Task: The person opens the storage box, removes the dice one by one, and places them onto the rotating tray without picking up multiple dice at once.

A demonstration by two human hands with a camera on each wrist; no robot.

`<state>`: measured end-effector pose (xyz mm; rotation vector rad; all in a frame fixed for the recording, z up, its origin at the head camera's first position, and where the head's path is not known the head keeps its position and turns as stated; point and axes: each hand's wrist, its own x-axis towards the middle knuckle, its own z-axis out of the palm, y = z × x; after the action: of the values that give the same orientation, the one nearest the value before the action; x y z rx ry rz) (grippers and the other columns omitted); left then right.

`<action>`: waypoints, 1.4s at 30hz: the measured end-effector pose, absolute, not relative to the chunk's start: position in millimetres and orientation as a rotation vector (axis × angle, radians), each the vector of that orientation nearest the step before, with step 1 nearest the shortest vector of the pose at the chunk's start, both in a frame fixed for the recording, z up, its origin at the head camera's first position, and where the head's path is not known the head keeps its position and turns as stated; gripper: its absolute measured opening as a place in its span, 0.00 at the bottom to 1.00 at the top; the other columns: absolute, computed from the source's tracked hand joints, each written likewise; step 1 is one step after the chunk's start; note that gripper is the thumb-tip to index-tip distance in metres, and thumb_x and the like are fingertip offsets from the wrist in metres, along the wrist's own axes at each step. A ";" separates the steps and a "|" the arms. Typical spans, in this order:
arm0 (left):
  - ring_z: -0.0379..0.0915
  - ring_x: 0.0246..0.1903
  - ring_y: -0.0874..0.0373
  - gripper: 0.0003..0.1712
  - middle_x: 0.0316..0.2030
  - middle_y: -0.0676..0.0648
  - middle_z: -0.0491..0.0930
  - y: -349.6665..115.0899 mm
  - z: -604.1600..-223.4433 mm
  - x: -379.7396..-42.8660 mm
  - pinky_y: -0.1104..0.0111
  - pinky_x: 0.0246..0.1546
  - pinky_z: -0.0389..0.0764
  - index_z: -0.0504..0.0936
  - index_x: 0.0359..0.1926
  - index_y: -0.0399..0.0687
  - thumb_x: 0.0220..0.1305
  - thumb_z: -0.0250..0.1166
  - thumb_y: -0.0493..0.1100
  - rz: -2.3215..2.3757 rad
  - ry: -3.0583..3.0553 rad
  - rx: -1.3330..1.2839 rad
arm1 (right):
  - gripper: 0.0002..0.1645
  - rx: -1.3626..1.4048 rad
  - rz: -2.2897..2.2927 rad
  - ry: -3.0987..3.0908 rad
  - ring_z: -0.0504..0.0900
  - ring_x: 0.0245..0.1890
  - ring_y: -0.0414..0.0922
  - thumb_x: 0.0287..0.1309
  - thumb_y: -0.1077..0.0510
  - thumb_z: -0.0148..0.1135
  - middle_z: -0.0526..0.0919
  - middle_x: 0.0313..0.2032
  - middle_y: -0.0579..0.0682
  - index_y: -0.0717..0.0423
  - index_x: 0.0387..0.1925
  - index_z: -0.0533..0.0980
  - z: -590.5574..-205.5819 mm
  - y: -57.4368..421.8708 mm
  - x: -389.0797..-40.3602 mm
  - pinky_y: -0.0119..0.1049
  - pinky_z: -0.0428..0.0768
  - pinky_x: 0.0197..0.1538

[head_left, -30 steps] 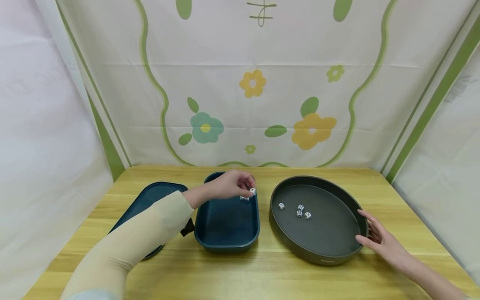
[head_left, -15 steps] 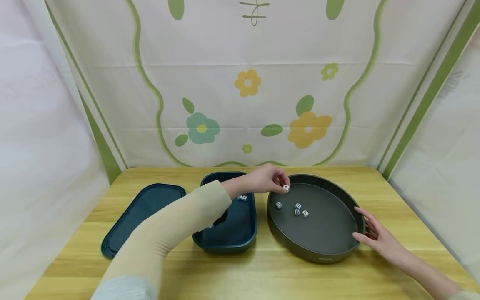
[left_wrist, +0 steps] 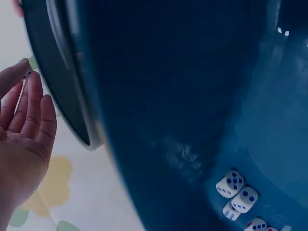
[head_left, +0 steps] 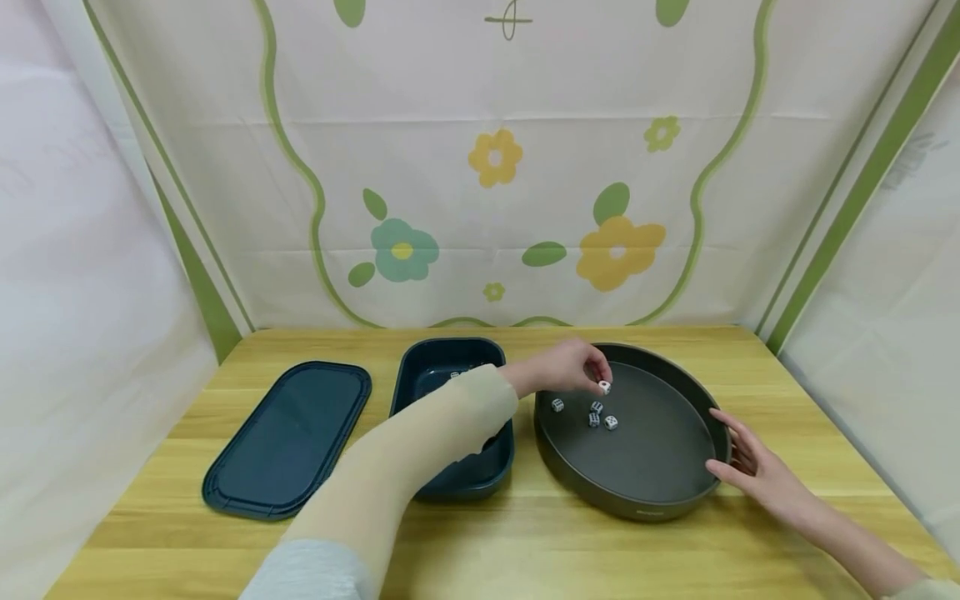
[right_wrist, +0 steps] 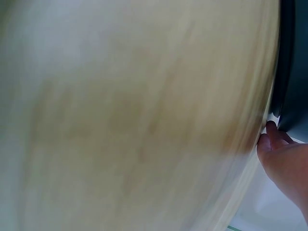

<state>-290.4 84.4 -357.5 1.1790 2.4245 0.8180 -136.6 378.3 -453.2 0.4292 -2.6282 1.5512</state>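
My left hand (head_left: 573, 367) pinches a white die (head_left: 604, 387) between thumb and fingertips, over the left back part of a round dark pan (head_left: 652, 454). Below it on the pan floor lie several more dice (head_left: 595, 420). At the pan's right side my right hand (head_left: 765, 475) holds the rim, thumb and index finger at the edge and the other fingers curled against the outer wall. My left sleeve crosses a deep blue container (head_left: 465, 487) and hides much of its inside. In the left wrist view, several dice (left_wrist: 244, 199) lie in that container.
A flat dark blue lid (head_left: 292, 437) lies on the wooden table (head_left: 510, 550) left of the container. Behind the table hangs a white cloth (head_left: 450, 92) with printed flowers, and similar cloth closes off both sides.
My left hand has carried the die rightward from over the blue container to over the round pan. My right hand stays at the pan's rim.
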 end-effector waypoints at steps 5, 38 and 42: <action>0.73 0.32 0.66 0.04 0.30 0.57 0.80 93.2 -365.0 -289.5 0.80 0.35 0.71 0.84 0.35 0.47 0.59 0.71 0.39 0.768 2.442 1.188 | 0.45 0.424 1.556 -2.632 0.62 0.52 0.16 0.64 0.69 0.57 0.55 0.62 0.84 0.54 0.75 0.47 -454.1 378.3 -135.3 0.14 0.67 0.48; 0.76 0.36 0.63 0.07 0.36 0.53 0.82 24.7 -343.8 -279.3 0.76 0.38 0.76 0.84 0.42 0.44 0.62 0.68 0.38 0.885 2.404 1.194 | 0.45 0.392 1.501 -2.680 0.59 0.51 0.14 0.65 0.68 0.58 0.54 0.62 0.84 0.51 0.76 0.47 -456.8 381.9 -137.7 0.12 0.65 0.47; 0.76 0.34 0.63 0.07 0.37 0.55 0.82 -1.2 -343.3 -274.0 0.74 0.37 0.77 0.85 0.42 0.46 0.62 0.69 0.39 0.898 2.436 1.154 | 0.45 0.403 1.477 -2.679 0.59 0.52 0.14 0.65 0.68 0.58 0.54 0.62 0.84 0.51 0.76 0.47 -457.4 382.6 -137.5 0.12 0.65 0.47</action>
<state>-274.0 -1.2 -343.3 1.1541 2.4365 0.8981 -137.5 382.6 -457.4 0.4033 -2.6787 1.4772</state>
